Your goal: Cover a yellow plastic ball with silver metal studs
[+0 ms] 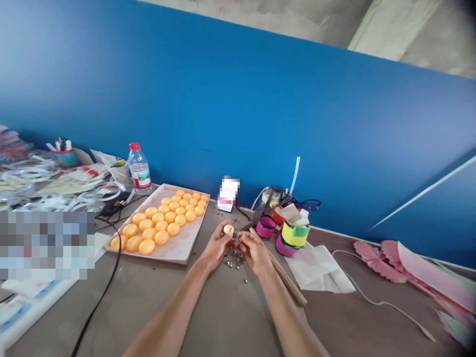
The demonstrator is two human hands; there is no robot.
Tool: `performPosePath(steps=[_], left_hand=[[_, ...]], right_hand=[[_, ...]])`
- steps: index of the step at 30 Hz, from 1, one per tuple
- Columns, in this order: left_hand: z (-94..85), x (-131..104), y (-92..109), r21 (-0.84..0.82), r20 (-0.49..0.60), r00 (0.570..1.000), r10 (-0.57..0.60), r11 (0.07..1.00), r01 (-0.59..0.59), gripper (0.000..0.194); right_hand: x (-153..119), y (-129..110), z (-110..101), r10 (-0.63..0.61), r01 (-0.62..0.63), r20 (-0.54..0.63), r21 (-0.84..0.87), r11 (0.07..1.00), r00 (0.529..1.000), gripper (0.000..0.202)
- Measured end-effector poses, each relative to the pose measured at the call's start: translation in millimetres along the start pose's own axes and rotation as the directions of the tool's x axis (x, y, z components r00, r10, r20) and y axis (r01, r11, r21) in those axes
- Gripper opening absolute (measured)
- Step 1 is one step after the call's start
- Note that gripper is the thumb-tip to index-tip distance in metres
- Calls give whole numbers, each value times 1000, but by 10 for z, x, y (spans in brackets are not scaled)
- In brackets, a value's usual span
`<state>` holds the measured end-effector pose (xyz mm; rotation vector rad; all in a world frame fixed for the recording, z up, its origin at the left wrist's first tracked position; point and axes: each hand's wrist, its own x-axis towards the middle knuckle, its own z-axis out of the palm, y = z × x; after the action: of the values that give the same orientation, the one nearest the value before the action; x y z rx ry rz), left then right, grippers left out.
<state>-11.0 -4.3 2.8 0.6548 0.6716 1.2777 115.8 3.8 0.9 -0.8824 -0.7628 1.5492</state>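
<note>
Ball (228, 229) is clamped between the left hand (217, 246)'s thumb and fingers, small shiny spot facing up, likely turned that way to keep that face accessible. Right hand (256, 249) just beside it, fingertips bunched; can't tell if they grip anything. Metal bits (230, 264), shiny, roundish, scattered on the worktop (159, 297) right below the hands, probably for short reach. Tray (189, 235) to the left: pale, shallow, looks like cardboard. Raised rim presumably stops the balls (161, 237) rolling off; those are smooth, orange, in rough rows. Phone (225, 204) stands propped beyond the hands, screen blurred, likely tilted for easy viewing. Right side: slim, wooden-looking sticks (288, 280), purple tub (265, 229), creased white sheet (320, 270). Bottle (141, 173), clear plastic, red-capped, near the tray's far end. Partition (241, 109) at back: flat, smooth, blue.
</note>
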Motion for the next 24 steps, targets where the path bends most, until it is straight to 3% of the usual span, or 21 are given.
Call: performPosePath(steps=[5,11,18,24], left_hand=[[7,-2,7,10,2,1000,-9,1000,9,73],[-38,25,0,-109,64,997,-35,993,42,56],[-41,32,-20,-42,46,998,-47,998,48,39],[-41,26,-7,0,102,994,-36,999,36,44]], right_hand=[[8,-20,1,-25,25,-10,10,1000,1000,20],[-10,-50,14,-49,49,-6,-31,998,999,22],[-29,-64,43,-85,83,-9,-101,991,996,16],[-36,-90,61,-130,124,-26,-175,977,991,17]])
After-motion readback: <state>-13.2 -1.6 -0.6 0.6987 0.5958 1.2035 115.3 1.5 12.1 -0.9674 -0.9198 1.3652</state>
